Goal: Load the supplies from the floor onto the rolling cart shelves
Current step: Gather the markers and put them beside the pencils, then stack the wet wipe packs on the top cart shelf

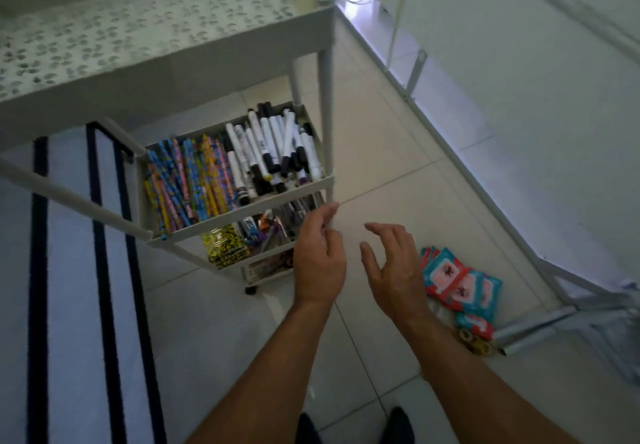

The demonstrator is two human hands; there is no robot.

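Beside the rolling cart point(173, 76), at its near right corner, both hands are hovering empty. The left hand point(318, 256) is reaching with loosely curved fingers toward the corner post point(327, 131), level with the lower shelf point(256, 255); whether it is touching the post cannot be told. The right hand point(391, 263) is opening wide, fingers spread, just right of the cart.

Step in hand, as judged: the hands are between loads. Red-and-teal packets point(460, 284) are lying in a loose heap on the floor right of the cart, with tape rolls point(474, 339) just beside them on the side farther from the cart. The next move is probably calling for the right hand to swing away from the cart and down to gather them.

On the cart, the middle shelf point(249, 209) is holding patterned pencils point(183, 180) at its left and markers point(273, 145) at its right. The lower shelf is carrying a yellow patterned pack point(227, 246) and small items too shadowed to name. The perforated top shelf point(138, 20) is showing nothing on its visible part.
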